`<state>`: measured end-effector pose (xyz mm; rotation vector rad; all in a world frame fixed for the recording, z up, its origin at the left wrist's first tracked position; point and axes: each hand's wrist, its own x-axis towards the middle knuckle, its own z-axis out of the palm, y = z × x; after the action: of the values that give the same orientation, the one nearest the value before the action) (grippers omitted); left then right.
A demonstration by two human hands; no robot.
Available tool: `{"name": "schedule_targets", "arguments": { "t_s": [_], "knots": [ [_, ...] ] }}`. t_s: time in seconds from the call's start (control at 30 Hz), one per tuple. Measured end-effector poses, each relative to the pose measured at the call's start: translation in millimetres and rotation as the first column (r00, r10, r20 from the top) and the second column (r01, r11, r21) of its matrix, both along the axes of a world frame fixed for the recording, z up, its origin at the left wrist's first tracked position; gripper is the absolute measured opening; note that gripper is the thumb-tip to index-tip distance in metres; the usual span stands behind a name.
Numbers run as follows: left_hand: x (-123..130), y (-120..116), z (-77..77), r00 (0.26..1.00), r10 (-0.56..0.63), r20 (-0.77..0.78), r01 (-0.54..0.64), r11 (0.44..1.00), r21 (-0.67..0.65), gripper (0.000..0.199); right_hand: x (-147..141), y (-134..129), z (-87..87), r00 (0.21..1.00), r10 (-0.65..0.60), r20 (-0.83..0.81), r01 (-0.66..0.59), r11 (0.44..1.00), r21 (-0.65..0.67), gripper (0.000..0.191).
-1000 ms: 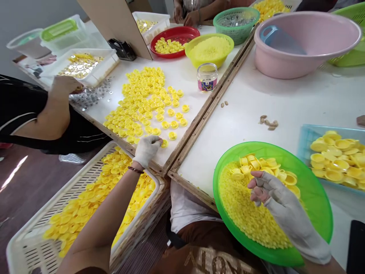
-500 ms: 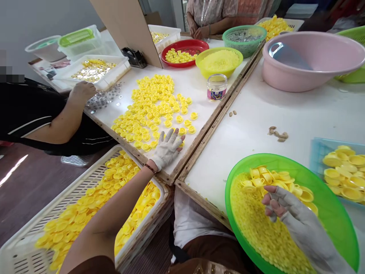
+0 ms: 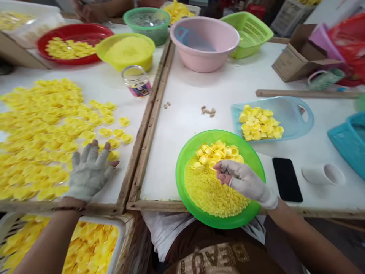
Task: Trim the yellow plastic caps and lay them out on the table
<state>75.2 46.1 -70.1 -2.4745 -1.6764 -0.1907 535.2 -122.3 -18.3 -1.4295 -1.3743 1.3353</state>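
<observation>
My left hand [image 3: 89,173], in a fingertip-less white glove, lies spread on the white table. Its fingertips reach small yellow cup-shaped plastic pieces [image 3: 51,121] laid out in a wide patch. My right hand [image 3: 245,179], gloved likewise, hovers over a green basin [image 3: 255,154] with its fingers curled in and the tips close together. Whatever sits between those fingertips, if anything, is too small to make out. Inside the basin are fine yellow pellets [image 3: 211,194], with a heap of yellow plastic cups [image 3: 219,150] at the far side.
A raised wooden edge [image 3: 148,140] divides the tables. Right of the basin are a blue scoop [image 3: 293,114] holding yellow cups, a phone [image 3: 287,179] and a white cup [image 3: 322,174]. Farther back stand a clear jar [image 3: 138,82] and pink basin [image 3: 205,57]. A crate [image 3: 121,236] sits below left.
The view has swung right, bringing the phone, white cup and whole scoop into sight. My left hand is still spread among the yellow pieces; my right stays curled above the green basin.
</observation>
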Motion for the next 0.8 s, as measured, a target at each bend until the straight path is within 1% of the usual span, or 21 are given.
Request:
{"name": "schedule_targets", "arguments": {
  "t_s": [0.07,0.13,0.17,0.2,0.23,0.27,0.3,0.33,0.37,0.4,0.47,0.5,0.53,0.57,0.63,0.7,0.77,0.8],
  "knots": [
    [31.7,-8.7,17.7,0.99,-0.05,0.129,0.044,0.998,0.049,0.054,16.0,-1.7,5.0,0.992,-0.09,0.088,0.085,0.995,0.051,0.029],
    [78.9,-22.8,38.8,0.946,-0.151,0.288,0.13,0.987,0.09,0.044,31.1,-1.7,11.0,0.965,-0.208,0.157,0.191,0.975,0.113,0.032],
    [106.6,-31.0,48.8,0.911,-0.221,0.348,0.199,0.975,0.099,0.035,37.3,-1.0,13.7,0.948,-0.258,0.184,0.233,0.961,0.149,0.034],
    [135.7,-39.4,57.5,0.879,-0.291,0.378,0.29,0.955,0.062,0.027,42.0,-0.2,15.7,0.933,-0.294,0.209,0.257,0.948,0.187,0.034],
    [164.8,-47.4,64.5,0.84,-0.383,0.385,0.403,0.915,0.029,0.023,44.8,0.6,17.0,0.92,-0.31,0.239,0.258,0.939,0.226,0.033],
    [192.7,-54.8,69.5,0.833,-0.432,0.345,0.474,0.879,-0.044,0.023,45.5,0.9,17.5,0.912,-0.302,0.277,0.231,0.937,0.263,0.03],
    [218.3,-61.2,72.6,0.847,-0.458,0.271,0.506,0.85,-0.145,0.023,44.0,0.5,17.1,0.908,-0.268,0.323,0.172,0.94,0.296,0.026],
    [240.5,-66.7,74.1,0.866,-0.466,0.183,0.499,0.829,-0.251,0.024,40.3,-0.8,16.1,0.902,-0.21,0.378,0.085,0.943,0.322,0.022],
    [258.9,-71.1,74.3,0.885,-0.456,0.092,0.458,0.819,-0.345,0.025,34.4,-2.9,14.5,0.886,-0.131,0.445,-0.026,0.943,0.331,0.02],
    [273.1,-74.5,73.8,0.899,-0.438,0.009,0.402,0.816,-0.415,0.024,26.7,-5.7,12.4,0.852,-0.036,0.523,-0.155,0.935,0.318,0.019],
    [289.3,-79.3,71.9,0.917,-0.386,-0.103,0.295,0.828,-0.477,0.022,8.0,-12.7,7.8,0.727,0.136,0.673,-0.391,0.887,0.244,0.019],
    [292.1,-81.1,71.3,0.922,-0.364,-0.131,0.263,0.837,-0.48,0.021,-1.6,-16.5,5.4,0.654,0.191,0.732,-0.477,0.855,0.203,0.018],
    [292.3,-83.1,71.0,0.926,-0.351,-0.141,0.247,0.844,-0.476,0.022,-10.5,-20.4,3.2,0.583,0.231,0.779,-0.539,0.828,0.158,0.018],
    [290.4,-85.5,71.0,0.928,-0.346,-0.136,0.247,0.847,-0.471,0.023,-18.0,-24.3,1.1,0.527,0.252,0.812,-0.571,0.812,0.119,0.017],
    [283.1,-92.4,71.2,0.928,-0.361,-0.091,0.279,0.836,-0.472,0.023,-27.9,-31.6,-3.4,0.459,0.26,0.849,-0.577,0.814,0.062,0.016],
    [274.6,-101.6,69.6,0.924,-0.381,-0.036,0.317,0.814,-0.486,0.022,-31.1,-36.3,-9.3,0.422,0.259,0.869,-0.557,0.83,0.023,0.016],
    [266.8,-110.4,64.6,0.923,-0.385,-0.002,0.338,0.814,-0.472,0.021,-30.0,-36.7,-16.4,0.413,0.276,0.868,-0.546,0.838,-0.006,0.018],
    [263.1,-113.9,61.2,0.923,-0.386,0.013,0.349,0.82,-0.454,0.022,-28.5,-35.1,-19.6,0.421,0.299,0.856,-0.539,0.842,-0.029,0.02]
  ]
}}
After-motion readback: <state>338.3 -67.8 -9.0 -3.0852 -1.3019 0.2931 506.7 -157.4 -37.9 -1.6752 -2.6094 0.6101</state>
